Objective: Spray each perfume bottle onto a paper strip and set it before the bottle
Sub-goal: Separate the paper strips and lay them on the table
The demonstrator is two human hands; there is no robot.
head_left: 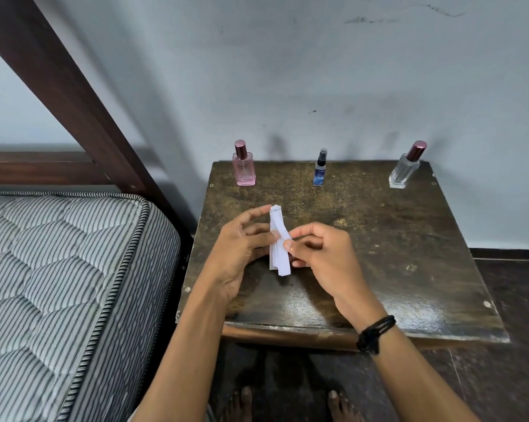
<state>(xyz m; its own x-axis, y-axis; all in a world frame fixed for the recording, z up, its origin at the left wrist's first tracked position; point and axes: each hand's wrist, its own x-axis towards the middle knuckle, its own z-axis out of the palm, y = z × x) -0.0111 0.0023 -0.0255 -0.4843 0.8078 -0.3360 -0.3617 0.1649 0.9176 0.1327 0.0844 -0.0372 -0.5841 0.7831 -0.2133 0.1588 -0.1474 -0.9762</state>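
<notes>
Three perfume bottles stand along the table's far edge: a pink bottle (244, 166) at the left, a small blue bottle (320, 169) in the middle, a clear bottle (406, 169) with a maroon cap at the right. Above the table's middle, my left hand (241, 254) holds a small bundle of white paper strips (279, 239) upright. My right hand (318, 254) pinches the front strip of that bundle between thumb and forefinger. No strip lies on the table.
The dark worn wooden table (394, 254) stands against a grey wall. A striped mattress (59, 284) and a dark wooden bed frame (74, 102) are close on the left. My bare feet show below the table's front edge.
</notes>
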